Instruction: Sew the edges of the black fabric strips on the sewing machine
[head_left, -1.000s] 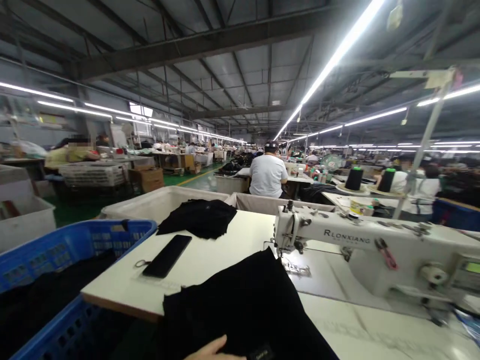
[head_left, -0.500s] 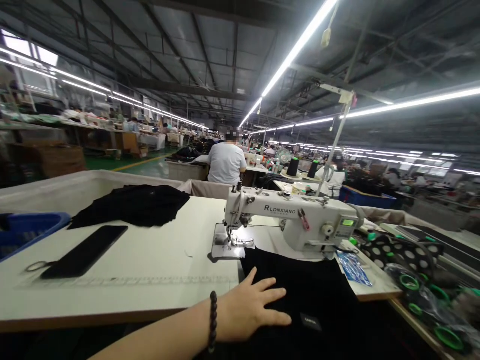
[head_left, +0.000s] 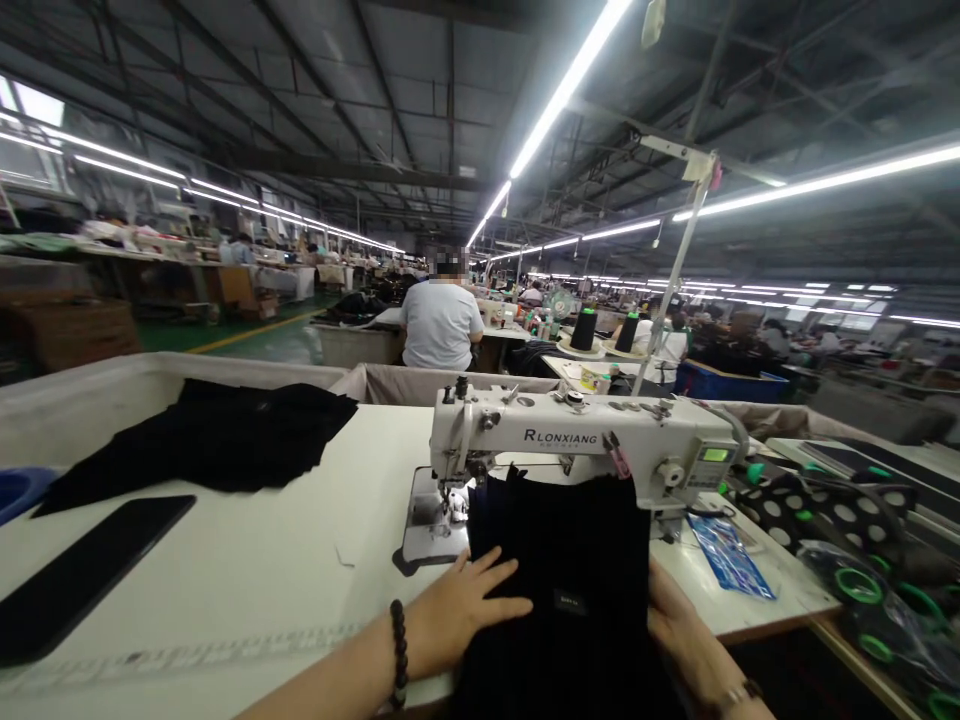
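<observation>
A white sewing machine (head_left: pixel 555 437) stands on the white table, its lamp lit at the needle. Black cloth (head_left: pixel 570 560) with a small dark label lies under the machine's arm, its left edge beside the needle plate (head_left: pixel 431 525), and hangs toward me. My left hand (head_left: pixel 457 610), a beaded bracelet at its wrist, rests on the cloth's left edge with fingers spread. At the cloth's right edge is my right hand (head_left: pixel 679 625), its fingertips hidden behind the fabric, so its grip cannot be made out.
More black cloth (head_left: pixel 225 435) lies at the left, near a dark phone-like slab (head_left: pixel 90 570) and a clear ruler (head_left: pixel 195 655). A blue packet (head_left: pixel 729 555) sits right of the machine. Green-rimmed spools (head_left: pixel 859 585) lie at the far right. A person (head_left: pixel 440 322) sits ahead, back turned.
My right hand has come into view at the cloth's right edge. The cloth has moved forward under the machine's arm. My left hand has shifted left onto its left edge. The view has shifted slightly.
</observation>
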